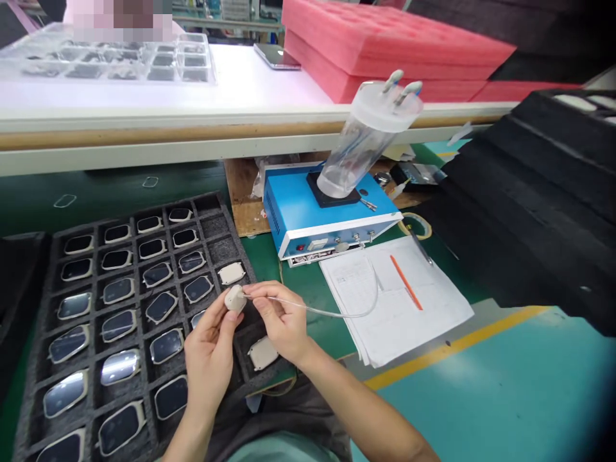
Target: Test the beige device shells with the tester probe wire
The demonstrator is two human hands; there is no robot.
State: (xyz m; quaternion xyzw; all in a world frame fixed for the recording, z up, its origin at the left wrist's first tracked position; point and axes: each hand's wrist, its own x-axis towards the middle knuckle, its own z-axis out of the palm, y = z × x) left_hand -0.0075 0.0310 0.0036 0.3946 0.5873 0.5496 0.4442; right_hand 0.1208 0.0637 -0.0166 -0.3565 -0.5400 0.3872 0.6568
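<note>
My left hand [212, 350] is closed, pinching a small beige watch case [234, 299] between thumb and fingers over the right side of a dark foam tray [239, 242]. Close beside it, my right hand [285, 324] grips the end of a thin clear tube [337, 314], its tip pointing at the case's edge. Whether tip and case touch, I cannot tell. The tube curves back toward a blue box [298, 199]. Several watch cases with dark screens lie in the tray's compartments. A beige case [231, 274] lies face down beyond my hands, and another [263, 353] sits below my right wrist.
Papers [351, 321] with an orange stick [405, 282] lie right of the tray. A clear cylinder [353, 147] leans on the blue box. Above runs a white shelf [240, 83] bearing pink foam [366, 45] and a clear tray [212, 61]. Black foam sheets [543, 205] jut in at right.
</note>
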